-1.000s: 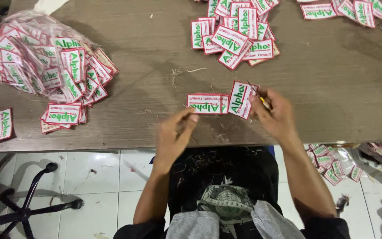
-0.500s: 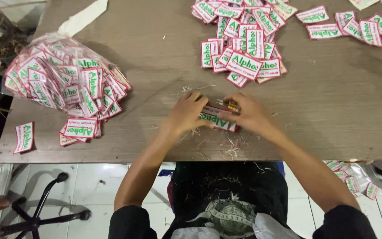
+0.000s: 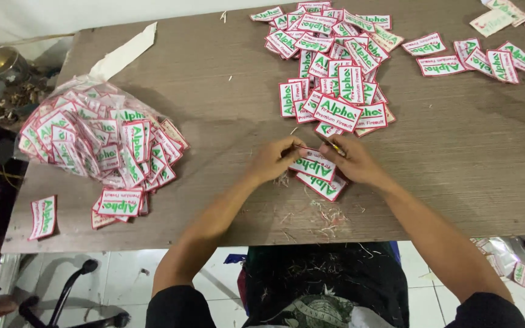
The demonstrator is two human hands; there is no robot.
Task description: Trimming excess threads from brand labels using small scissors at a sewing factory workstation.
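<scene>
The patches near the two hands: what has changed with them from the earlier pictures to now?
One second ago the patches were spread flat, side by side, the left hand flat beside them. Now both hands have closed in and hold one patch tilted over another patch; the right hand keeps a thin tool. The bag, the pile and the table stayed as they were.

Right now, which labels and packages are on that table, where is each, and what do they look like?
Patch in hand: held between the left hand and right hand; white rectangle, red border, green lettering.
Patch underneath: flat on the table, same colours.
Loose pile: beyond the hands, many alike.
Row of patches: far right.
Clear plastic bag: left, stuffed with patches.
Single patch: near left corner.
</scene>
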